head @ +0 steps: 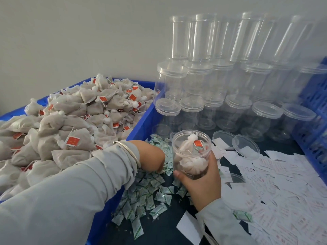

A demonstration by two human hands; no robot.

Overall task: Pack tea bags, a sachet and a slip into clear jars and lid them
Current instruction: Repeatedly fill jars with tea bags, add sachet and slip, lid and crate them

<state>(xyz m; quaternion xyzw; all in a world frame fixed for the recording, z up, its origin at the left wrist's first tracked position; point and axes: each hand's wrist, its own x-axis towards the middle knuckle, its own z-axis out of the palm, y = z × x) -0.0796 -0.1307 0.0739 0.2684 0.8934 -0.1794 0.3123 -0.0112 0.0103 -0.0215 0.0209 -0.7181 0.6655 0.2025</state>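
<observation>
My right hand (203, 181) grips an open clear jar (192, 152) from below and holds it tilted over the dark table. Inside the jar lie several tea bags with a red tag and a green-and-white sachet. My left hand (152, 156), a silver bangle on its wrist, reaches down into the pile of green-and-white sachets (150, 193); its fingers are hidden, so I cannot tell whether they hold one. A heap of grey tea bags (74, 124) fills the blue bin on the left. White printed slips (276, 188) are spread on the right.
Stacked clear lidded jars (230, 82) stand at the back against the wall. Loose clear lids (246, 145) lie behind the held jar. The blue bin's wall (141, 126) runs between the tea bags and the sachets. A blue crate (316, 121) borders the right side.
</observation>
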